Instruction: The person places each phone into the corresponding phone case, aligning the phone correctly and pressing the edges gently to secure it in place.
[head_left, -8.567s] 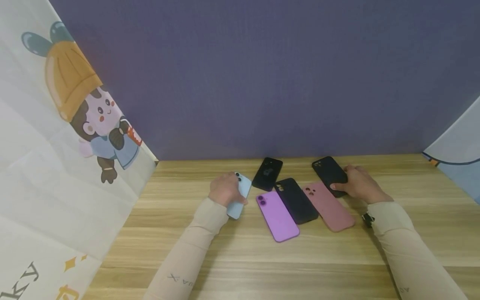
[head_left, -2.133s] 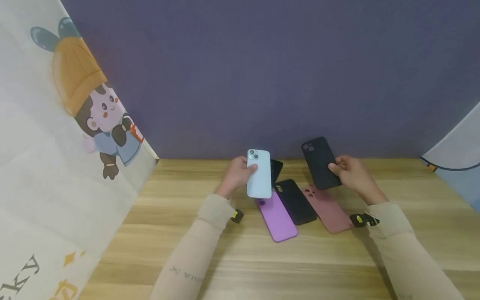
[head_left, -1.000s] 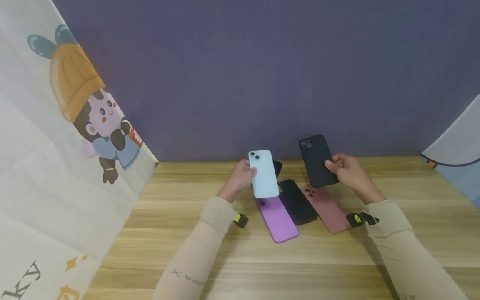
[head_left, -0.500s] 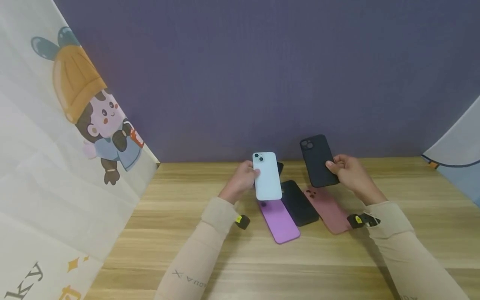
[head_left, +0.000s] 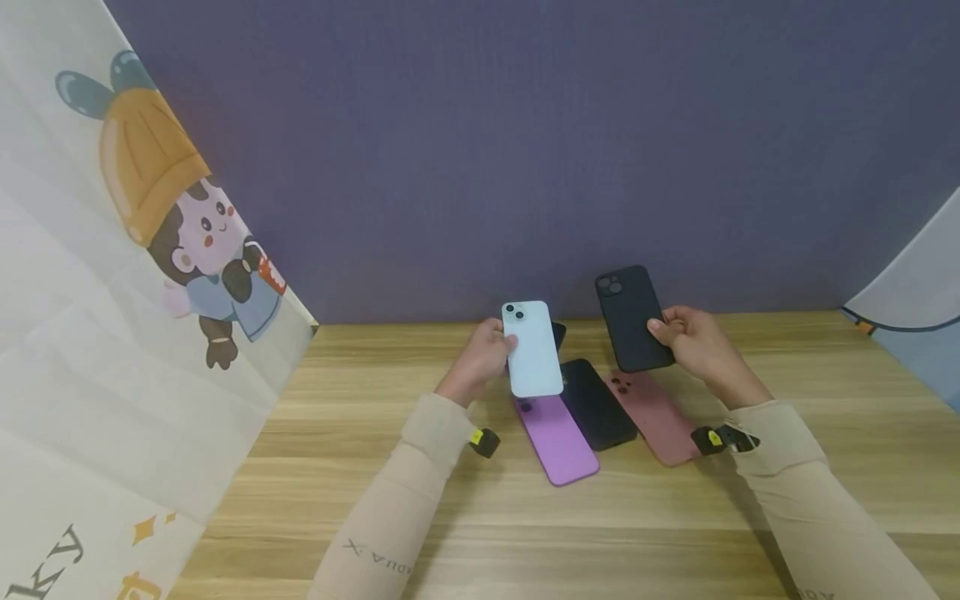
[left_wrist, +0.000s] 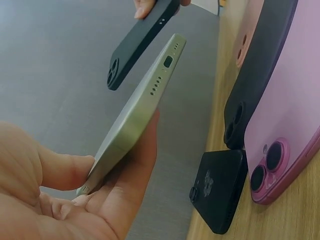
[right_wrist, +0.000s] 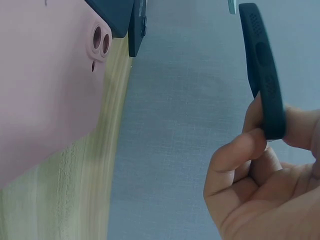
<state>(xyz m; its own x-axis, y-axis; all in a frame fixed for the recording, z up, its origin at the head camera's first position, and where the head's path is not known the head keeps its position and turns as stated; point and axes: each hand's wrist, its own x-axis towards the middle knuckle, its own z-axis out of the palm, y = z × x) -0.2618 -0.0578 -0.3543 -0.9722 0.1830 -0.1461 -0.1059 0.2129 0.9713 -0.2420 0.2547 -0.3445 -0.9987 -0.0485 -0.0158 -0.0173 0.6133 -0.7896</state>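
Near side of table point(head_left: 525, 550): purple phone point(head_left: 560, 446), flat, back up. Flat black case point(head_left: 600, 408) beside it, then pink case point(head_left: 656, 421) to the right; can't tell what's in either. Above those, left hand point(head_left: 480, 358) pinches pale blue phone point(head_left: 535, 358) off the table, thumb on its back. Right hand point(head_left: 697, 342) pinches raised black case point(head_left: 632, 308) near its bottom end; can't see inside. Black phone point(left_wrist: 220, 187) lies farther back, toward grey wall point(head_left: 480, 167).
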